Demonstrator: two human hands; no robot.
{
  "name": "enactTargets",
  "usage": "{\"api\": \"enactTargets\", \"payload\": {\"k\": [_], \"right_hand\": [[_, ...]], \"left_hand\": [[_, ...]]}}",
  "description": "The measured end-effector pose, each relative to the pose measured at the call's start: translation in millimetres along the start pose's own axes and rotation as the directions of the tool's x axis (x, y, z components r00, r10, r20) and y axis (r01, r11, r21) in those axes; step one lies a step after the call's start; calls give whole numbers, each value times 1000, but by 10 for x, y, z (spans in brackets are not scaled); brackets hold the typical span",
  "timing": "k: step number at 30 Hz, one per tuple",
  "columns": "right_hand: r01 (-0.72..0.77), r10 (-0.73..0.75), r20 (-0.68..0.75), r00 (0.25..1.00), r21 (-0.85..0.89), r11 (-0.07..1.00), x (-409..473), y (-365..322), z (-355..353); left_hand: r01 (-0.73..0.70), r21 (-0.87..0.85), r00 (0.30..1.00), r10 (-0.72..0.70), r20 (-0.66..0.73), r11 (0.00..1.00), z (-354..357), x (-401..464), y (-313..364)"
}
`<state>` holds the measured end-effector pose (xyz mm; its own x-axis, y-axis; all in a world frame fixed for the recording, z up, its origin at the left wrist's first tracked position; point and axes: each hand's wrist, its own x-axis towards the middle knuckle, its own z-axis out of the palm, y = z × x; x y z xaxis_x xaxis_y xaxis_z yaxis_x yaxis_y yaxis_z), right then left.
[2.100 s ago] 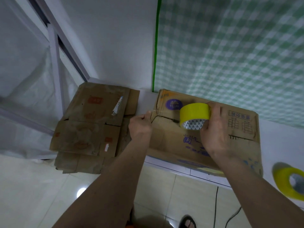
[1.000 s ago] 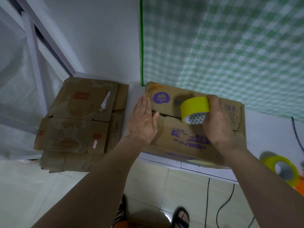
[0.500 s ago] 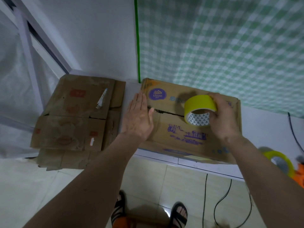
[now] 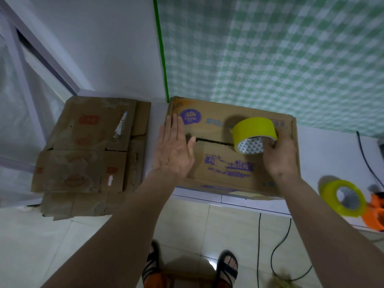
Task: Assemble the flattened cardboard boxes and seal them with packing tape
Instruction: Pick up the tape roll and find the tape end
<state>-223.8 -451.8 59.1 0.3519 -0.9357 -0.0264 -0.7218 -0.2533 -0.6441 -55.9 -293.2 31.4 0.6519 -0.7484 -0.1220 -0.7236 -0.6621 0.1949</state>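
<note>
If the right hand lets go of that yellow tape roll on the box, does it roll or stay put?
Probably rolls. The yellow tape roll stands on its curved edge on the cardboard box, steadied only by the right hand. The lid looks slightly uneven at the flap seam, which might catch it. Likely light, with a hollow core.

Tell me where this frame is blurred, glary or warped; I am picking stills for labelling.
Head view: wide-angle bending toward the edges; the spare tape roll and orange tool at the right edge are smeared. The held tape roll casts a dark shadow on the box. A small glare spot sits on the floor tile between the sandals. Both hands look reasonably sharp.
</note>
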Motion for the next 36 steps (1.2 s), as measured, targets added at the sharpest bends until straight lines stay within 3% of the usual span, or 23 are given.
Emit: {"api": "enactTargets", "payload": {"k": [4,8,11,15,19,23,26,29,32,34,36], "right_hand": [[64,-64,-21,998,12,998,3,-13,-50],[221,-239,-89,967,-174,959,80,51,-277],[160,-203,-147,968,-262,952,122,257,-495],[14,-27,-220,975,-59,998,107,326,-458],[-84,99,-106,989,135,987,147,364,-428],[-30,32,-61,998,32,999,81,436,-519],[94,-104,-152,983,-76,993,75,481,-622],[124,-149,-202,968,-134,983,59,525,-698],[6,17,-279,960,83,996,9,487,-588],[-89,183,-292,939,310,947,43,491,-492],[-176,288,-257,922,386,906,105,532,-449]], "left_hand": [[34,31,999,-34,22,999,11,52,6],[49,57,998,-51,32,997,-1,64,17],[37,59,998,-39,42,998,-12,75,33],[44,76,998,-46,34,996,8,69,61],[54,101,998,-58,37,993,-2,79,45],[54,103,998,-57,24,993,5,73,84],[69,108,997,-73,35,992,-15,67,108],[58,99,998,-61,27,993,-16,58,146],[69,85,997,-71,24,994,-6,61,156],[89,77,995,-92,36,993,-2,79,151],[103,64,994,-105,32,993,14,97,160]]}}
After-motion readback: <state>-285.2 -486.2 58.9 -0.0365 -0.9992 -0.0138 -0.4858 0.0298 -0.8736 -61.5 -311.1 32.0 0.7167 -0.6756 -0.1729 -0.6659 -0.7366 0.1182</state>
